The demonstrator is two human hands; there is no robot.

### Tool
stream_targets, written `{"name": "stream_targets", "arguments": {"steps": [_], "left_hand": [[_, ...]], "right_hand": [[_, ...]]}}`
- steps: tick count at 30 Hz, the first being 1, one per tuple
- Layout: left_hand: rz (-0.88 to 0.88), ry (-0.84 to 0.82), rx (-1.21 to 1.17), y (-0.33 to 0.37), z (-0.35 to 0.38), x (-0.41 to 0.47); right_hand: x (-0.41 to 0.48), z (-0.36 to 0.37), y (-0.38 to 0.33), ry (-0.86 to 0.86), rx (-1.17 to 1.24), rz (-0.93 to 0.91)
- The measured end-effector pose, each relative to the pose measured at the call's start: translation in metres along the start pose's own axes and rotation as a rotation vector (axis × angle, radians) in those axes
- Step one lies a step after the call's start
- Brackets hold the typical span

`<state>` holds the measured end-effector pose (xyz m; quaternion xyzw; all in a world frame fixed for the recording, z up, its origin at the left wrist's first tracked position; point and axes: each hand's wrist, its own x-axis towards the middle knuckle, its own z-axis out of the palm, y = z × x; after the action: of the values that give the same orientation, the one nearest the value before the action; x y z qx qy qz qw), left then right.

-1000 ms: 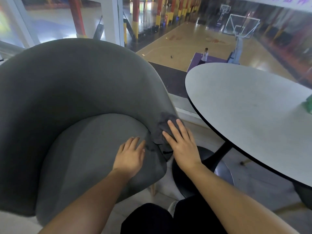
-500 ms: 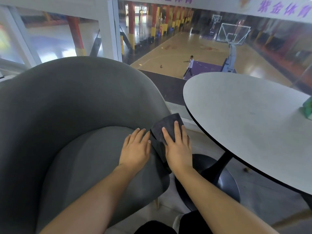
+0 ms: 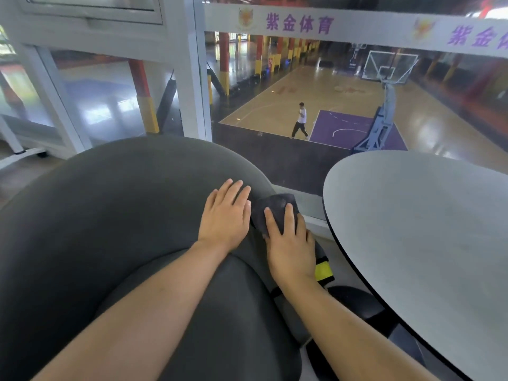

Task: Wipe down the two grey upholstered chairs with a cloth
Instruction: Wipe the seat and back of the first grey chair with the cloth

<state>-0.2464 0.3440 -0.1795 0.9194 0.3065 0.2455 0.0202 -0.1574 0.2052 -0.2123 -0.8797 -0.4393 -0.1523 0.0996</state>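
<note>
We see one grey chair (image 3: 110, 215) filling the lower left, its curved back rim arcing from the left side to a right edge that drops toward the floor. Our left hand (image 3: 224, 218) lies flat on the inner back just inside that right edge, fingers straight and close together. Our right hand (image 3: 291, 248) lies beside it on the edge itself, fingers straight, pressing the dark cloth (image 3: 275, 207) against the upholstery; the cloth pokes out past the fingertips. The round white table (image 3: 412, 229) stands to the right, its dark rim near the chair's right edge with a narrow gap of floor between. In that gap sit a yellow strip (image 3: 323, 270) and the black table base (image 3: 354, 301). Beyond the back rim stands a white window frame (image 3: 192, 78).
</note>
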Motion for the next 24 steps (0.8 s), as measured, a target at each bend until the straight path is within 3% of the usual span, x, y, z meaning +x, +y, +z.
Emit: {"name": "stream_targets", "arguments": {"steps": [8, 14, 24], "left_hand": [[-0.057, -0.032, 0.139, -0.068, -0.018, 0.062], [-0.268, -0.013, 0.27, -0.145, -0.044, 0.094], [-0.486, -0.035, 0.344, -0.252, -0.102, 0.046]], "right_hand": [[0.102, -0.006, -0.037, -0.007, 0.037, -0.028], [0.174, -0.001, -0.074, 0.035, 0.082, -0.065], [0.246, -0.003, -0.19, 0.07, 0.184, -0.21]]}}
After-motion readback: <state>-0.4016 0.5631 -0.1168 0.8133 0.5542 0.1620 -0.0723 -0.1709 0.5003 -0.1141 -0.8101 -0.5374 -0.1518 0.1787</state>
